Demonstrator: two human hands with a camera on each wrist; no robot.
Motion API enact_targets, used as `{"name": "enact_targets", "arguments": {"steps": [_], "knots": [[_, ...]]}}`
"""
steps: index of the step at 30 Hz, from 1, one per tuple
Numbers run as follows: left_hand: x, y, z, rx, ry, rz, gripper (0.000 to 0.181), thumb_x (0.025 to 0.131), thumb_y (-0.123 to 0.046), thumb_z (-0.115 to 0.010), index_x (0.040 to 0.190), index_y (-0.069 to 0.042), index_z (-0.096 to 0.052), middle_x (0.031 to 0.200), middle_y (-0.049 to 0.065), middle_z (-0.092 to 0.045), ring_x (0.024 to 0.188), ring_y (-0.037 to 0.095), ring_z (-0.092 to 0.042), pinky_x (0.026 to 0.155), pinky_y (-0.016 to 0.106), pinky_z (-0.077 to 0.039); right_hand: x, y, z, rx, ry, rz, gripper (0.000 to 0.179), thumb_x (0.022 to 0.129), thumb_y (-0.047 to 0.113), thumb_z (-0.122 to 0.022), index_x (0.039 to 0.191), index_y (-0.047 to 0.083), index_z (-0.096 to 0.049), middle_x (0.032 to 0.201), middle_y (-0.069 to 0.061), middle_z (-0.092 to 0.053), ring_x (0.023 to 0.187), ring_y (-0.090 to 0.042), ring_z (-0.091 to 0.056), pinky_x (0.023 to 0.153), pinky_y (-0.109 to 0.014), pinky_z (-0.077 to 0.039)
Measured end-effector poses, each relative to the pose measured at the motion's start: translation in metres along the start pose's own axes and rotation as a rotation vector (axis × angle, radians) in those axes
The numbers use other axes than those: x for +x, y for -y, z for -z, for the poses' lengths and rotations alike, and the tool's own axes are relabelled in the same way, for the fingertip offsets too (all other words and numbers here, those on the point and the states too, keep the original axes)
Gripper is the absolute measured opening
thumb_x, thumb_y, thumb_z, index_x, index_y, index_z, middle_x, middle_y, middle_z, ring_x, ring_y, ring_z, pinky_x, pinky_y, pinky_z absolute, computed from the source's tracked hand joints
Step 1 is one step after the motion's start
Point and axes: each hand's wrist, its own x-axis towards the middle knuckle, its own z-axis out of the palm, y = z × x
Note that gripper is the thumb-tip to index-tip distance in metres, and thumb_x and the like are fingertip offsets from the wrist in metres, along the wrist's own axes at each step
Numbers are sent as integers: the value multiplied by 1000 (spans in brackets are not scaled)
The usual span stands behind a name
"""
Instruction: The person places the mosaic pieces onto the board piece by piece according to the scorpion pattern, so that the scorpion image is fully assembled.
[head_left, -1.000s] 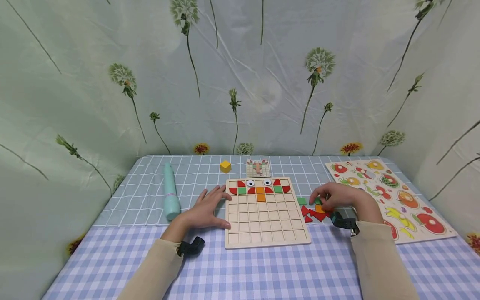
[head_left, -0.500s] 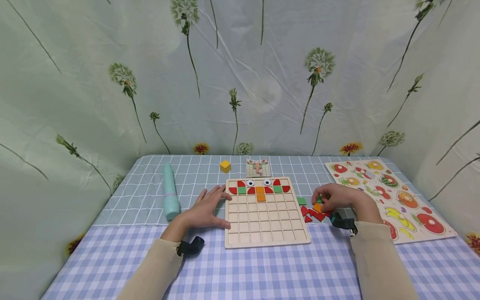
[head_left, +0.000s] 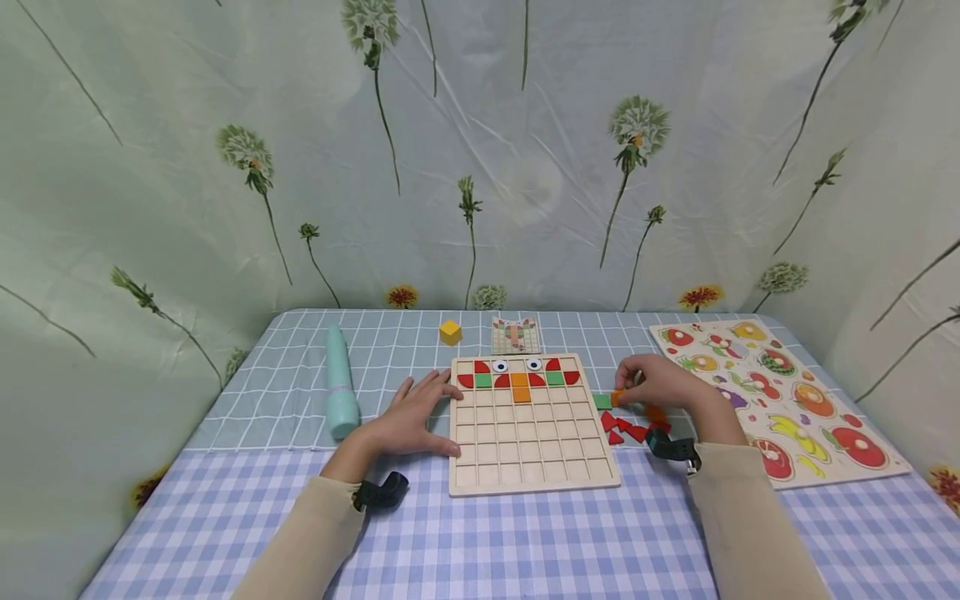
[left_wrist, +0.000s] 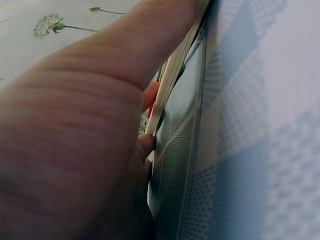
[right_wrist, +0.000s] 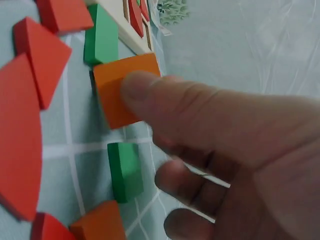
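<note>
My left hand (head_left: 412, 421) lies spread along the left edge of a wooden grid board (head_left: 525, 442), thumb and fingertips touching its rim. Between thumb and fingers, my right hand (head_left: 663, 387) pinches an orange square tile (right_wrist: 111, 97) above the cloth, right of the board. A green tile (right_wrist: 125, 172) lies below that hand in the right wrist view, and another green tile (head_left: 602, 402) is beside the board. Several red tiles (head_left: 637, 433) are scattered nearby. The board's upper rows hold red, green and orange tiles and two eye pieces (head_left: 500, 366).
A small pattern card (head_left: 516, 335) lies behind the board, near a yellow cube (head_left: 451, 333). At left is a teal cylindrical object (head_left: 341, 392). A fruit puzzle board (head_left: 780, 400) takes up the right side. A patterned curtain (head_left: 480, 167) hangs behind the table.
My right hand has lifted an orange tile from the pile and moved it slightly left and away from me, toward the board. The left hand has stayed in place.
</note>
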Motion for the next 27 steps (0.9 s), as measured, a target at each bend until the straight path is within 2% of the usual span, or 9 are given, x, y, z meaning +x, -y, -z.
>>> {"name": "enact_targets", "arguments": {"steps": [4,8,12,15,21,27], "knots": [[-1,-1,1,-2,3,1,78,72,-54,-85,134,-24,-49,169,12,-15,157,35,-6,124,63,5,0,5,0,20,-45,8,13,89,18,-74,92,11,-63,91,-5,-63,84,-21,-54,72,-29,-47],[-1,-2,2,-7,3,8,78,72,-54,-85,134,-24,-49,169,12,-14,157,35,-6,124,62,5,0,10,-1,41,-61,51,10,92,15,-70,96,10,-61,91,-6,-62,86,-21,-54,74,-28,-47],[-1,-2,2,-4,4,11,78,72,-54,-85,134,-24,-48,169,12,-14,157,35,-6,124,61,5,3,17,-3,95,-31,81,8,96,10,-65,102,8,-62,90,-8,-62,80,-21,-58,65,-30,-49],[-1,-2,3,-8,2,8,78,72,-53,-85,135,-23,-49,169,12,-14,157,35,-6,124,62,6,5,22,-6,131,-2,106,13,96,7,-63,109,6,-64,94,-11,-65,76,-21,-60,60,-32,-53],[-2,-2,3,-10,2,-1,78,72,-53,-85,134,-23,-48,169,12,-14,157,35,-6,124,62,6,13,30,-15,112,37,151,25,94,5,-64,118,8,-68,111,-11,-69,82,-18,-61,74,-28,-56],[-1,-2,2,-13,4,-2,78,72,-53,-85,134,-24,-48,169,13,-15,157,36,-6,123,63,6,18,39,-23,91,53,187,25,93,7,-67,117,9,-71,105,-7,-71,83,-18,-60,77,-27,-54]]}}
